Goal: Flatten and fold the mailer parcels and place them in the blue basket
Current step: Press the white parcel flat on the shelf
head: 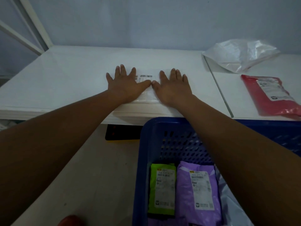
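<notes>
Both palms down, fingers spread: left hand (125, 84) and right hand (172, 86) press the white mailer (146, 95) flat at the near edge of the tabletop (65, 75), thumb tips touching. Blue basket (164, 122) below holds a green parcel (162, 190) and a purple parcel (197, 190). Red mailer (268, 95) lies far right.

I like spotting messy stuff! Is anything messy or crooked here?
Yes. At the back right of the table, the clear bag is crumpled and puffed up. The red mailer lies slanted, with its near end wrinkled at the table edge. Nothing else stands out.
</notes>
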`<action>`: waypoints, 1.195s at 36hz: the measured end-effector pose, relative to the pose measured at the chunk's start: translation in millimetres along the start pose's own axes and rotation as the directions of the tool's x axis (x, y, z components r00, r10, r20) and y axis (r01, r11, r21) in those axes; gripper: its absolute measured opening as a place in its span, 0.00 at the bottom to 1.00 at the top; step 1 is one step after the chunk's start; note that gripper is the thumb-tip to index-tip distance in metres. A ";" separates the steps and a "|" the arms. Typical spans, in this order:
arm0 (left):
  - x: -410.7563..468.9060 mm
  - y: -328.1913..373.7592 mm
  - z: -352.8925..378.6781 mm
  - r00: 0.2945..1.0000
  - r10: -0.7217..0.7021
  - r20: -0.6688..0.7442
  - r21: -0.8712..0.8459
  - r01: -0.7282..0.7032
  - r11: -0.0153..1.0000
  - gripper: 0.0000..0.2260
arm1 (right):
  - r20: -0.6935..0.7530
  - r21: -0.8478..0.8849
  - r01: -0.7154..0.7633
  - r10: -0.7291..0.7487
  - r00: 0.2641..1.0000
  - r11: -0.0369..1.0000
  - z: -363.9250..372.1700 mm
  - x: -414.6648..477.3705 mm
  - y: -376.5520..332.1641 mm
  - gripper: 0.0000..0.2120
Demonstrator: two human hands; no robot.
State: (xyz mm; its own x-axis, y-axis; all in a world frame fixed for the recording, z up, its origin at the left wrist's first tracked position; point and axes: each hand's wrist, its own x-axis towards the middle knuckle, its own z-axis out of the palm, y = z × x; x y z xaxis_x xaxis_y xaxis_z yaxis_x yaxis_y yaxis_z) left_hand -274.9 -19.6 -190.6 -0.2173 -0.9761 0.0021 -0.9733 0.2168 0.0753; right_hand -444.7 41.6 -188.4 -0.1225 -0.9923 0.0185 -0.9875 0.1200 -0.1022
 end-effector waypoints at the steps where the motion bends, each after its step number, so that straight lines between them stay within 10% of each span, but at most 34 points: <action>1: 0.3 -0.3 0.2 1.000 0.000 0.002 -0.009 0.000 1.000 0.45 | 0.004 0.004 0.001 -0.001 1.000 1.000 -0.1 0.1 0.1 0.34; 7: -1.4 -3.8 -3.5 1.000 0.010 -0.013 -0.111 -0.011 0.994 0.38 | -0.027 0.055 0.001 0.000 1.000 0.998 2.0 0.5 1.4 0.32; 12: 4.4 -5.1 -2.0 0.999 -0.005 -0.045 -0.158 -0.002 0.987 0.36 | -0.462 0.134 0.028 0.037 0.886 0.991 -0.6 -5.3 4.6 0.22; 20: 5.1 -16.2 3.2 0.949 -0.166 -0.269 -0.382 0.053 0.923 0.38 | -0.506 0.554 -0.176 0.498 0.704 0.813 -9.9 -7.6 18.8 0.10; 24: 6.3 -20.7 2.7 0.898 -0.262 -0.354 -0.452 0.081 0.889 0.27 | -0.582 0.550 -0.039 0.417 0.698 0.834 -9.9 -12.2 12.9 0.09; 31: 4.1 -18.5 1.2 0.905 -0.300 -0.302 -0.463 0.137 0.876 0.13 | -0.481 0.123 0.255 -0.167 0.861 0.959 -5.3 -21.0 -4.0 0.12; 43: -14.1 -9.4 -10.9 0.873 -0.379 -0.308 -0.496 0.192 0.846 0.22 | -0.382 0.090 0.001 0.034 0.924 0.996 2.3 -9.9 2.4 0.23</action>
State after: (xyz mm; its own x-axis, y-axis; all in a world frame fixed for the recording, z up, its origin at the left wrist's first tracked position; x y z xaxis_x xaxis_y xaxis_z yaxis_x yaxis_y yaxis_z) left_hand -261.9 -8.1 -180.5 0.2020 -0.9383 0.2805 -0.8290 -0.0113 0.5592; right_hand -445.6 51.6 -191.1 -0.1843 -0.9007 0.3933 -0.9746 0.1158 -0.1915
